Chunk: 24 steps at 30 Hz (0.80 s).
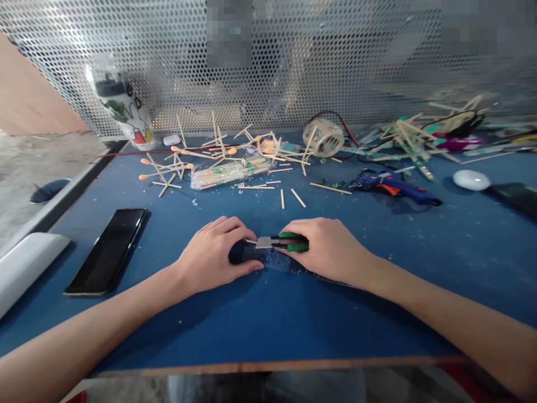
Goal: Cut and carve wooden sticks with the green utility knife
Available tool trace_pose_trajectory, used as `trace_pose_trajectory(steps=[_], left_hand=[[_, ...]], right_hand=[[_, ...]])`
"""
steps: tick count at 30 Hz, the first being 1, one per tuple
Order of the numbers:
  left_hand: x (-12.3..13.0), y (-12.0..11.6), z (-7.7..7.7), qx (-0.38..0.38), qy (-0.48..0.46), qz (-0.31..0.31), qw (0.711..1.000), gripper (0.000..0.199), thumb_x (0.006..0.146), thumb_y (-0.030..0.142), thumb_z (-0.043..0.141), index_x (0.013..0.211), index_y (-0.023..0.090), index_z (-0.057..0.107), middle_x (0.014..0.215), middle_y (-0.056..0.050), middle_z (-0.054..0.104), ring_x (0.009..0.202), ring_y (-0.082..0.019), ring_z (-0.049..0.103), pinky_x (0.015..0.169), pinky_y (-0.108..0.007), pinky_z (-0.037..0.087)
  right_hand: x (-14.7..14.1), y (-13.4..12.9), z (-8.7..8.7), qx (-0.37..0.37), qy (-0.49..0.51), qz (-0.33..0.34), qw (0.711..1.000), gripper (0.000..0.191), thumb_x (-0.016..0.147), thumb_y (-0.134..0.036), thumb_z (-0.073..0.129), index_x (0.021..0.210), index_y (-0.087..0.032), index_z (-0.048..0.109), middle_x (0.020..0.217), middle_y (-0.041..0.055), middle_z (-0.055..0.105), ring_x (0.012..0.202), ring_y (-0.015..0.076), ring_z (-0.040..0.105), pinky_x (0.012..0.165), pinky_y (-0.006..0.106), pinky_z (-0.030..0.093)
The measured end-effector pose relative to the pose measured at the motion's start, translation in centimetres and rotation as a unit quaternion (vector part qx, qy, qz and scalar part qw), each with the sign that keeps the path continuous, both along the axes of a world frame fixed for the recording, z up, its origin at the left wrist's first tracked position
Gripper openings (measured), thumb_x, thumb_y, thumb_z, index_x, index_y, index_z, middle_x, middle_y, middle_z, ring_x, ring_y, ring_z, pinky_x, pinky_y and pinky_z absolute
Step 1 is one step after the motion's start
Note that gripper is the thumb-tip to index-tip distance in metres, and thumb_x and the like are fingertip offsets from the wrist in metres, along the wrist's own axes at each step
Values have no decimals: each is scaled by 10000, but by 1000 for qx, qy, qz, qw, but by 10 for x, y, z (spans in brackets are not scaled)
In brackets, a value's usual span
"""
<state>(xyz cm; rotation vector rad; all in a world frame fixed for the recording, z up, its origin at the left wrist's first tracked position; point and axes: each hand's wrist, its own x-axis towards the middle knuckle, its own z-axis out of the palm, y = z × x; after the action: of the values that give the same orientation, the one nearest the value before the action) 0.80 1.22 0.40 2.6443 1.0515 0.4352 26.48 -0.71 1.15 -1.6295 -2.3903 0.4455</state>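
Observation:
My right hand (329,246) is wrapped round a pair of pliers (265,242) with green handles, their metal jaws pointing left. My left hand (216,249) is curled just left of the jaws. The pale end of a thin wooden stick (250,242) shows under its index finger, close to the jaw tips; the rest is hidden by the fingers. The left thumb is held lower, apart from the index finger. Beneath both hands lies a clear plastic piece (277,259) with a printed pattern, partly covered by the right hand.
Cut sticks (298,197) and a plastic-wrapped stick bundle (230,173) lie beyond my hands. A blue glue gun (396,187) and white mouse-like object (471,179) are right. On the left are a phone (108,252) and white case (31,268). A perforated metal panel (268,84) stands behind.

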Motion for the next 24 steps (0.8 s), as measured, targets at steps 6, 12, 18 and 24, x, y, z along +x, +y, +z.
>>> trace_pose_trajectory(steps=[6, 12, 18, 24], left_hand=[[0, 2, 3, -6, 5, 5, 1000, 371, 884, 540, 721, 1132, 270, 659, 1153, -18, 668, 1005, -233, 635, 865, -383, 515], [0, 1, 3, -15, 11, 13, 1000, 403, 873, 561, 723, 1127, 261, 636, 1107, -21, 677, 979, -236, 632, 835, -382, 509], [1, 1, 3, -14, 8, 14, 1000, 406, 867, 575, 723, 1109, 261, 636, 1096, -22, 681, 966, -234, 636, 822, -376, 504], [1, 2, 2, -10, 6, 12, 1000, 411, 868, 580, 718, 1110, 258, 639, 1087, -27, 684, 958, -232, 637, 814, -366, 505]], right_hand=[[0, 0, 1, -14, 3, 5, 1000, 99, 877, -338, 657, 919, -289, 733, 883, -28, 759, 775, 188, 677, 602, 275, 353], [0, 1, 2, -15, 5, 6, 1000, 97, 880, -357, 662, 901, -286, 723, 868, -36, 754, 773, 187, 671, 610, 279, 351], [1, 0, 2, -13, 4, 14, 1000, 112, 892, -363, 661, 921, -278, 729, 867, -25, 756, 766, 185, 674, 599, 275, 344], [1, 2, -1, -6, 8, 21, 1000, 101, 888, -347, 670, 910, -268, 729, 848, -16, 754, 713, 164, 651, 579, 264, 336]])
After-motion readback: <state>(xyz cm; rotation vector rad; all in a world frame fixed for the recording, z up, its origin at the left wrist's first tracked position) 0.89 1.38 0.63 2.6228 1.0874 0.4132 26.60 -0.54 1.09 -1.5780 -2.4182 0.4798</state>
